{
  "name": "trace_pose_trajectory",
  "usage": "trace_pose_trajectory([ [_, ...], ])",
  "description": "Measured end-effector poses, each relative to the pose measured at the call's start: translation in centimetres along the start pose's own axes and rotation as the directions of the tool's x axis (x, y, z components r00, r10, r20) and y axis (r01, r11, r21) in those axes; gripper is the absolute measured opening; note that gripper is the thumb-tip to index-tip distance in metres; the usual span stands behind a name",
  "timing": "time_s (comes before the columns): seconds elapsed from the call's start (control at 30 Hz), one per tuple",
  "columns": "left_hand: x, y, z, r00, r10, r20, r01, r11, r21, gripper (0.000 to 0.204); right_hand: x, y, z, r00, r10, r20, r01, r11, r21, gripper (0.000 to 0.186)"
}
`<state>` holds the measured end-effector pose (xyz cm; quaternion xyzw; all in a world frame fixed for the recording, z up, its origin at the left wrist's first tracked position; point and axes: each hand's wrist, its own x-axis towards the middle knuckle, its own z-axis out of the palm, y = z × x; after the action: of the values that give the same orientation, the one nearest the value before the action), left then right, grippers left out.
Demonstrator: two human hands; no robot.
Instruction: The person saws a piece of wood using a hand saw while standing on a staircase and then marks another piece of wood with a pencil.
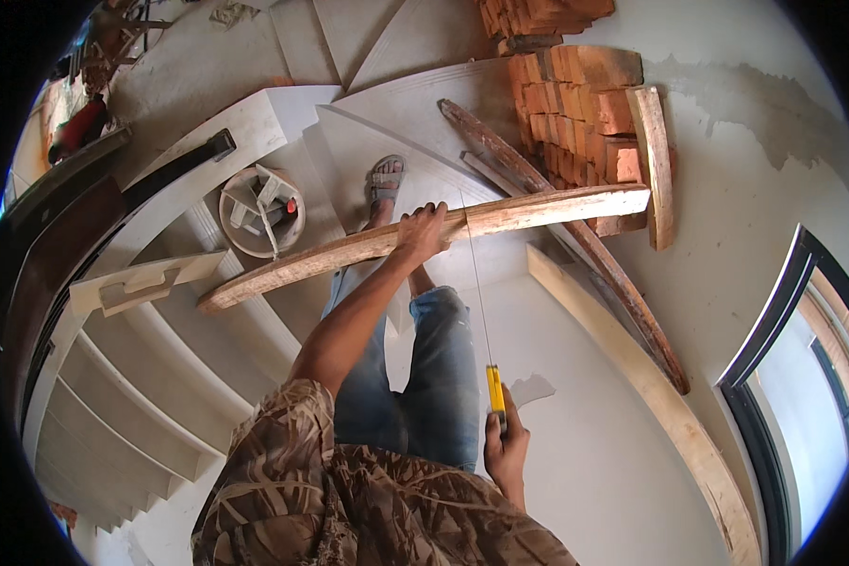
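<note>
A long, rough wooden plank [321,264] lies across in front of me, sloping up to the right. My left hand [423,231] grips it near the middle, fingers over its far edge. Low at the right, my right hand [507,443] is closed round the yellow and black handle of a hand saw [496,387]. The saw's blade, seen edge-on as a thin line, runs away from me to the plank and meets it just right of my left hand. Whether its teeth have cut into the wood cannot be made out.
Stacked bricks [575,123] stand at the far right, with a short board [655,170] leaning there. More timbers [575,241] and a pale plank [641,368] lie along the right. At left are a bucket [231,247] of tools, a trowel float [141,283] and descending stairs [132,377].
</note>
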<state>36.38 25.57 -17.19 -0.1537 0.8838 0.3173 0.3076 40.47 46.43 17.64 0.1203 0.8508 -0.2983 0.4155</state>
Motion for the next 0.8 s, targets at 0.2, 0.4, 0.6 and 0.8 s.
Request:
trace_pose_trajectory([
  [0.2, 1.0, -0.6, -0.9, 0.991, 0.086, -0.101, -0.083, 0.996, 0.037, 0.062, 16.7, -1.6, 7.4, 0.997, -0.076, -0.016, 0.076, 0.997, 0.0, 0.05],
  [0.4, -0.6, 1.0, 0.0, 0.999, 0.053, 0.008, -0.053, 0.998, 0.026, 0.07, 4.6, -1.2, 2.1, 1.0, -0.024, -0.019, 0.024, 1.0, -0.013, 0.049],
  [0.6, -1.2, -0.2, 0.1, 0.997, 0.074, -0.037, -0.075, 0.997, -0.028, 0.067, 11.7, -1.7, 5.6, 0.998, 0.036, -0.045, -0.037, 0.999, -0.009, 0.051],
  [0.8, 1.1, -0.9, -4.9, 0.926, 0.197, 0.321, -0.12, 0.962, -0.244, 0.069, 14.6, 4.0, 8.2, 0.968, -0.216, -0.129, 0.222, 0.974, 0.04, 0.053],
])
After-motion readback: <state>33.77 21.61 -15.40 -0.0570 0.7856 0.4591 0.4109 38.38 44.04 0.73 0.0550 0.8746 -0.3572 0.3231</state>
